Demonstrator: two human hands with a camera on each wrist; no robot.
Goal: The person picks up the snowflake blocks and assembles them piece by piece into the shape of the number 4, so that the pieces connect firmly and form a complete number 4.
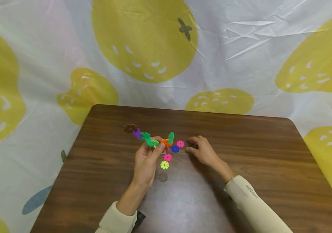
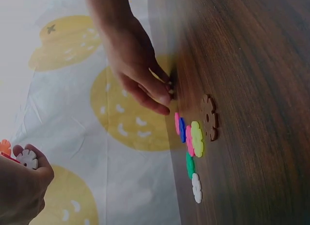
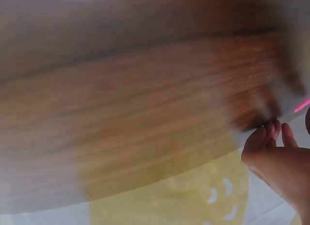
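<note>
Brown wood-grain surface (image 1: 270, 155) | left grip (image 1: 146, 161) holds a chain of many-coloured plastic flower-shaped discs (image 1: 148, 140) | right grip (image 1: 205, 151) loose, near a round pink notched plastic disc (image 1: 178, 144)

Pinched in the left fingers (image 1: 156, 153), raised and bent: a chain of notched discs (image 1: 145, 137), brown at the far end, then purple and greens, with orange and another green past the thumb. Flat on the surface (image 1: 270, 145), loose: two pink discs (image 1: 167, 155), plus blue (image 1: 175, 147), yellow-green (image 1: 164, 162), brown (image 2: 212, 117), green (image 2: 190, 164) and white (image 2: 196, 187) ones.
</note>
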